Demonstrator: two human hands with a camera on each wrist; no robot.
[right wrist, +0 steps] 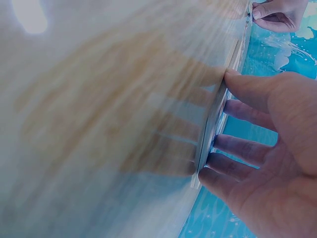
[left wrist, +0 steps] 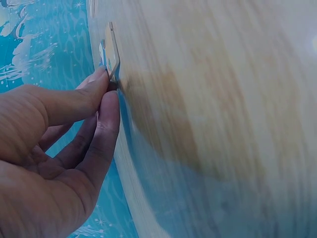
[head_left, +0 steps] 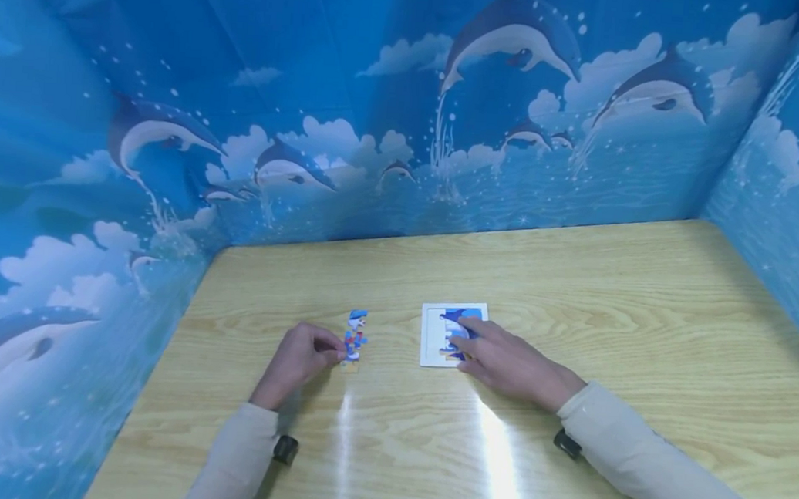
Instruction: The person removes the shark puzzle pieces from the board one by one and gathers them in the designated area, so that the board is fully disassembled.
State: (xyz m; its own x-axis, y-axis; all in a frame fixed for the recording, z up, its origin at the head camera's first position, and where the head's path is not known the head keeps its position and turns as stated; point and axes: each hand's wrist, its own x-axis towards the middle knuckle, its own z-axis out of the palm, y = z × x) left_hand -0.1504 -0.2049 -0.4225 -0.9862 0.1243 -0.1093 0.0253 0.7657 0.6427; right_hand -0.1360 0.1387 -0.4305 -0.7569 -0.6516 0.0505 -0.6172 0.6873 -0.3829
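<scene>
My left hand (head_left: 299,360) pinches a thin flat puzzle piece (left wrist: 112,49) between thumb and fingertips; its edge shows tilted up from the table in the left wrist view. In the head view the hand is at the lower left side of a column of colourful puzzle pieces (head_left: 356,322) picturing a figure in a blue cap. My right hand (head_left: 506,363) reaches over a white-bordered puzzle tray (head_left: 424,336), fingers spread and fingertips on it. Blue and white pieces (head_left: 451,326) fill the tray's right part, partly hidden under the fingers, and its left part shows a bare white base.
The wood-grain table (head_left: 612,295) meets blue dolphin-printed sheets (head_left: 383,86) along its back and sides. Bright light reflections streak the near part of the tabletop. A dark wrist device (head_left: 285,450) shows at the left sleeve and another (head_left: 567,444) at the right.
</scene>
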